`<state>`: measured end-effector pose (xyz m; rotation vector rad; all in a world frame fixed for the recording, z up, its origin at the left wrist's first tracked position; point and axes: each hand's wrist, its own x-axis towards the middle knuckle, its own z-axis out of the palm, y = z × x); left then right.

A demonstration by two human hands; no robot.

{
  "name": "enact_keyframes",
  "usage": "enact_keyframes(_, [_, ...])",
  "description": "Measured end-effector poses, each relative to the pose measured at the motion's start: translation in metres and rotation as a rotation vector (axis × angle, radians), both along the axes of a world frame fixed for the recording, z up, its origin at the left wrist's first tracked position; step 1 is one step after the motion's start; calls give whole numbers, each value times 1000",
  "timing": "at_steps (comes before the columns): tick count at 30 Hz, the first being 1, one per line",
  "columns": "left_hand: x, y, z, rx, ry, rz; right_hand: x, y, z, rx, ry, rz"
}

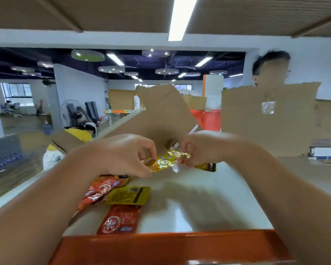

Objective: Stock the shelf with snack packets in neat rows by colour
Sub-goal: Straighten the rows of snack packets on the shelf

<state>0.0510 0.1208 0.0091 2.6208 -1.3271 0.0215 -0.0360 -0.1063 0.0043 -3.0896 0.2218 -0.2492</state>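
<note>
My left hand [126, 153] and my right hand [203, 148] both pinch a yellow snack packet [165, 162], held just above the white shelf board [199, 197]. A second yellow packet [206, 166] pokes out under my right hand; whether that hand holds it I cannot tell. On the board to the left lie a yellow packet face down [128, 195], a red packet [120, 219] near the front edge, and more red packets [101, 190] partly under my left forearm.
The shelf has an orange front rail [170, 247]. Brown cardboard flaps [161, 115] and a cardboard sheet [268, 119] stand at the back of the shelf. A person stands behind the cardboard at the right. A shelf board overhead limits height.
</note>
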Motion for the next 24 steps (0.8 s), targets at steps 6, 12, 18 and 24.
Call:
enact_keyframes(6, [-74, -88, 0, -254, -95, -130, -135, -77, 6, 227, -246, -59])
enact_keyframes(12, [-187, -223, -23, -429, -45, -325, -289, -180, -12, 249, -370, -253])
enact_keyframes(18, [-313, -364, -58, -557, 59, -455, -442, -269, -44, 300, -483, -472])
enact_keyframes(24, [-412, -472, -96, -547, 171, -617, -561, -334, -76, 272, -554, -700])
